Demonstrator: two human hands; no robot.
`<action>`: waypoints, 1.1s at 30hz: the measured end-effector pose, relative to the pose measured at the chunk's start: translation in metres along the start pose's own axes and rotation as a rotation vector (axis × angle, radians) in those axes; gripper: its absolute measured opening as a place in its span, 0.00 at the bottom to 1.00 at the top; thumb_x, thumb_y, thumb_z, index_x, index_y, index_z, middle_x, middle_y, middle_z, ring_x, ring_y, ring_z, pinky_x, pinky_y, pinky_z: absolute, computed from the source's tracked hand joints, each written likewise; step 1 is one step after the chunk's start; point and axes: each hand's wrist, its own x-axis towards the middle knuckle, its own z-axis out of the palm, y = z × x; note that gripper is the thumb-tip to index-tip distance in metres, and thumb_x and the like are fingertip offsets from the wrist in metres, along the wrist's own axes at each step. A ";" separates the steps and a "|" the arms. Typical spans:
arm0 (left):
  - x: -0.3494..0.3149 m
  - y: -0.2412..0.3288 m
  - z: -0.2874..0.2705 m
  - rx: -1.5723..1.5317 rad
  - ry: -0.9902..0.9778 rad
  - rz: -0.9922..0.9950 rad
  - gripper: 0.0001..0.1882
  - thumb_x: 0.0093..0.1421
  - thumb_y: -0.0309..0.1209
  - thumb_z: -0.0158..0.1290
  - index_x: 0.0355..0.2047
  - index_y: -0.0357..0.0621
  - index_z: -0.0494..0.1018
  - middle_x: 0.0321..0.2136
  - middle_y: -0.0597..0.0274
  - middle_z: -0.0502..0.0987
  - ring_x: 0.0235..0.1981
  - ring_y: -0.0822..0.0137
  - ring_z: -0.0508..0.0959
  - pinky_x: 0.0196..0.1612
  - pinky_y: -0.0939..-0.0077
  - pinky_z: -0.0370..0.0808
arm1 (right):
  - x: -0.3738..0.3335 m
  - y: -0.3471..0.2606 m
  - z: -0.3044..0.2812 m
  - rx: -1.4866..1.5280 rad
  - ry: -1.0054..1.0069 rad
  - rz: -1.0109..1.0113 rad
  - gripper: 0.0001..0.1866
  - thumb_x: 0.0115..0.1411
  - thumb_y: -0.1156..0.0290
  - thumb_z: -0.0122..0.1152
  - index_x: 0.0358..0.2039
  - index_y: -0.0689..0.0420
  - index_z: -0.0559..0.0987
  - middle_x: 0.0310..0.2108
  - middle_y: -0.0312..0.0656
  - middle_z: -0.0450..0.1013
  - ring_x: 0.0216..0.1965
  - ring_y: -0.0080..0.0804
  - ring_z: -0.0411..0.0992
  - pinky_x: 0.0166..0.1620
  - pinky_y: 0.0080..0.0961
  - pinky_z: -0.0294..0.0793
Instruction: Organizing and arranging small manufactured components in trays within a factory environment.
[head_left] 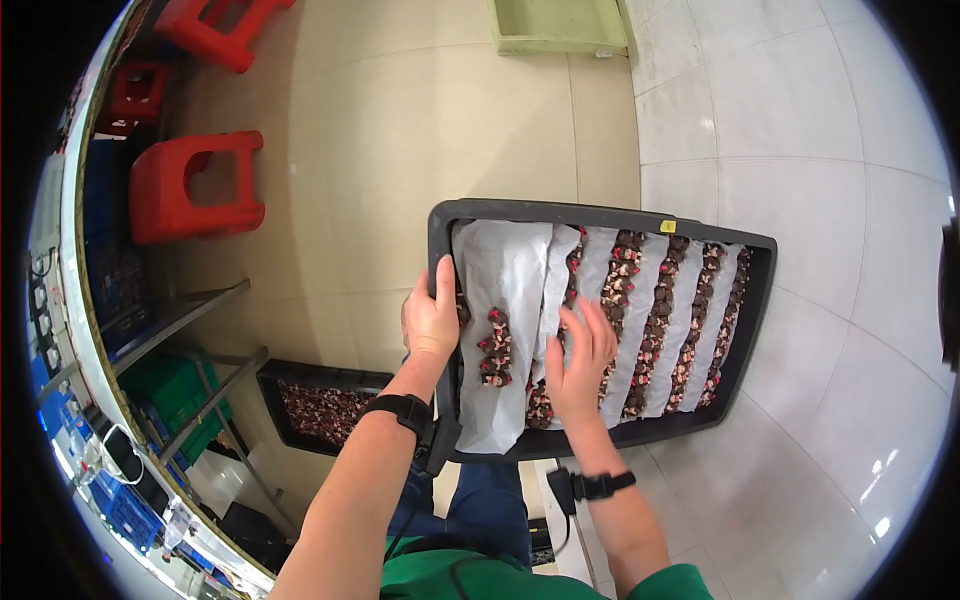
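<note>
A black rectangular tray (pixel 605 211) lies in front of me, lined with white paper sheets (pixel 520 260). Rows of small dark brown pieces with red and beige bits (pixel 655 330) run between the sheets. A short row of the same pieces (pixel 495 350) sits alone on the leftmost sheet. My left hand (pixel 430 318) grips the tray's left wall, thumb over the rim. Over the rows near the tray's middle, my right hand (pixel 580 365) has its fingers apart and holds nothing; it hides part of the pieces there. Whether its fingertips touch them I cannot tell.
A second black tray (pixel 262 385) with many loose dark reddish pieces stands lower left. Red stools (pixel 150 190) are at the left, beside a metal rack (pixel 205 310) and a green crate (pixel 170 400). Beyond the tray, a pale green bin (pixel 560 45) is on the floor.
</note>
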 end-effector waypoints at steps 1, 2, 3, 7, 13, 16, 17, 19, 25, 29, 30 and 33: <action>0.002 -0.005 -0.003 0.058 0.028 0.001 0.46 0.61 0.65 0.40 0.56 0.27 0.67 0.49 0.34 0.74 0.55 0.45 0.72 0.58 0.61 0.67 | -0.024 -0.004 -0.007 0.042 -0.091 0.029 0.21 0.53 0.68 0.65 0.49 0.51 0.75 0.55 0.44 0.67 0.57 0.42 0.63 0.60 0.44 0.54; 0.001 -0.003 -0.002 0.037 0.006 -0.017 0.49 0.60 0.67 0.39 0.57 0.26 0.65 0.52 0.34 0.72 0.58 0.45 0.70 0.60 0.61 0.64 | -0.050 -0.005 -0.012 0.073 -0.180 0.061 0.20 0.53 0.69 0.65 0.47 0.52 0.76 0.52 0.44 0.68 0.55 0.42 0.64 0.58 0.45 0.55; 0.000 0.000 0.002 0.035 -0.009 -0.013 0.49 0.60 0.67 0.39 0.57 0.26 0.65 0.52 0.34 0.72 0.58 0.45 0.70 0.60 0.61 0.64 | -0.072 -0.006 -0.013 0.083 -0.230 0.041 0.17 0.53 0.69 0.65 0.44 0.53 0.76 0.47 0.43 0.69 0.50 0.41 0.67 0.54 0.44 0.60; -0.004 0.007 0.004 0.034 0.012 -0.002 0.49 0.60 0.67 0.39 0.56 0.24 0.65 0.52 0.35 0.72 0.58 0.44 0.69 0.60 0.61 0.64 | -0.121 -0.039 0.007 0.276 -0.381 0.070 0.11 0.54 0.69 0.65 0.38 0.52 0.76 0.39 0.39 0.71 0.42 0.40 0.70 0.46 0.35 0.68; 0.000 0.005 0.001 -0.009 -0.021 0.030 0.49 0.61 0.67 0.39 0.56 0.24 0.65 0.53 0.35 0.71 0.58 0.45 0.69 0.61 0.62 0.63 | -0.149 -0.050 0.039 0.069 -0.456 -0.075 0.08 0.55 0.65 0.63 0.34 0.50 0.76 0.34 0.33 0.71 0.36 0.33 0.70 0.40 0.31 0.67; 0.000 0.001 0.006 -0.002 0.010 0.062 0.49 0.61 0.68 0.38 0.55 0.26 0.67 0.51 0.36 0.72 0.57 0.44 0.70 0.60 0.62 0.63 | -0.152 -0.049 0.046 0.024 -0.414 -0.087 0.07 0.55 0.63 0.62 0.32 0.49 0.76 0.32 0.32 0.71 0.34 0.31 0.71 0.37 0.31 0.67; 0.001 0.001 0.007 0.009 -0.006 0.066 0.49 0.61 0.68 0.38 0.55 0.26 0.67 0.51 0.36 0.72 0.57 0.44 0.70 0.60 0.62 0.63 | -0.152 -0.048 0.046 0.003 -0.404 -0.092 0.06 0.55 0.63 0.62 0.31 0.49 0.76 0.32 0.32 0.71 0.34 0.30 0.71 0.37 0.31 0.68; 0.001 0.005 0.003 -0.008 -0.040 0.053 0.49 0.60 0.69 0.36 0.54 0.26 0.68 0.50 0.36 0.73 0.56 0.44 0.70 0.60 0.61 0.63 | -0.151 -0.050 0.047 -0.003 -0.366 -0.087 0.06 0.55 0.62 0.62 0.30 0.48 0.76 0.29 0.31 0.71 0.33 0.29 0.71 0.36 0.30 0.68; 0.003 0.004 0.008 -0.020 -0.084 0.065 0.50 0.60 0.69 0.34 0.56 0.27 0.65 0.54 0.36 0.70 0.59 0.45 0.68 0.62 0.62 0.61 | -0.156 -0.049 0.046 -0.060 -0.326 -0.134 0.06 0.56 0.63 0.61 0.29 0.49 0.76 0.27 0.30 0.71 0.31 0.28 0.71 0.35 0.28 0.69; 0.018 -0.022 -0.015 0.117 -0.222 0.246 0.48 0.62 0.66 0.37 0.59 0.28 0.63 0.58 0.38 0.66 0.62 0.47 0.64 0.65 0.62 0.58 | -0.160 -0.056 0.052 -0.058 -0.246 -0.172 0.06 0.57 0.63 0.60 0.28 0.49 0.75 0.27 0.31 0.73 0.31 0.29 0.72 0.34 0.30 0.71; 0.010 -0.034 -0.033 0.205 -0.257 0.302 0.41 0.64 0.60 0.39 0.59 0.30 0.64 0.58 0.40 0.67 0.62 0.48 0.64 0.64 0.63 0.59 | -0.160 -0.056 0.054 -0.064 -0.234 -0.184 0.06 0.57 0.63 0.60 0.28 0.49 0.75 0.27 0.31 0.73 0.31 0.29 0.72 0.34 0.30 0.71; -0.032 -0.130 -0.090 -0.081 -0.279 0.282 0.31 0.67 0.51 0.42 0.57 0.34 0.66 0.56 0.44 0.70 0.60 0.54 0.68 0.62 0.69 0.61 | -0.159 -0.062 0.049 -0.091 -0.223 -0.197 0.06 0.57 0.63 0.59 0.28 0.50 0.75 0.26 0.32 0.74 0.30 0.30 0.73 0.33 0.31 0.71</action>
